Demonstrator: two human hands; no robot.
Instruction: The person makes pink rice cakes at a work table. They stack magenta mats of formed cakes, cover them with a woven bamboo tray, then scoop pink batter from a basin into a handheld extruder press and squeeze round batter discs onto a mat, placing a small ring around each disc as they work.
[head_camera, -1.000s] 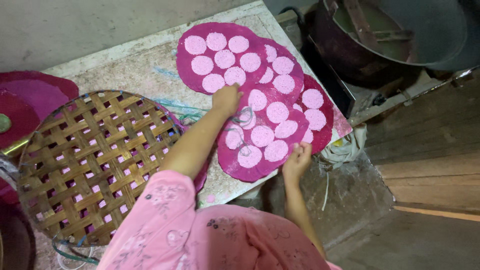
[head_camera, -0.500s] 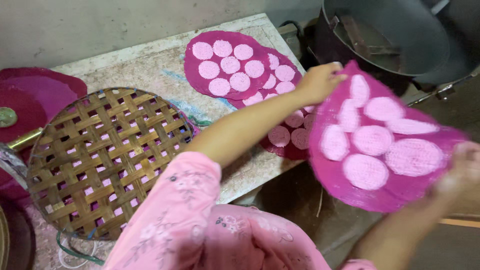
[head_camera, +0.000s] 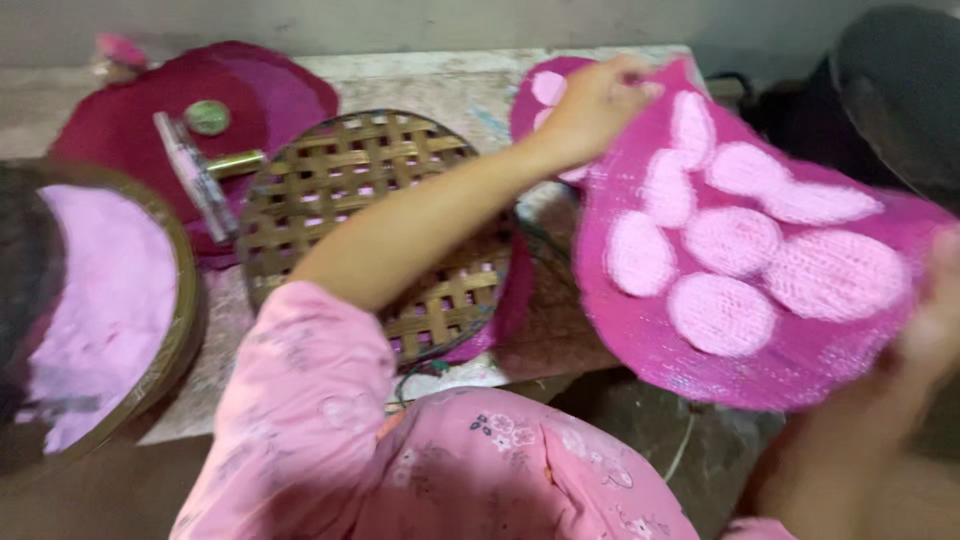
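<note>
- The left hand (head_camera: 595, 100) pinches the top edge of a round magenta mesh mat (head_camera: 745, 240), fingers curled over its rim, the arm stretched out across the bench (head_camera: 440, 85).
- The right hand (head_camera: 940, 310), blurred at the right edge of the view, grips the mat's opposite side; how its fingers lie cannot be told.
- The mat carries seven pale pink discs (head_camera: 735, 240). A second ago it lay on top of the stack at the bench's far right corner with both hands at its rim; now it is lifted clear, tilted and held off the bench's right edge.
- Judging from that, the discs cling to the mesh, since none slide despite the tilt.
- Another disc-covered mat (head_camera: 545, 95) remains underneath at that corner, partly behind the left hand.
- A woven bamboo tray (head_camera: 370, 220) sits mid-bench over more pink discs.
- At the far left corner lie dark red mats (head_camera: 250, 90) with a metal tool (head_camera: 200, 175).
- A round sieve of pink paste (head_camera: 100, 300) stands at the left edge.
</note>
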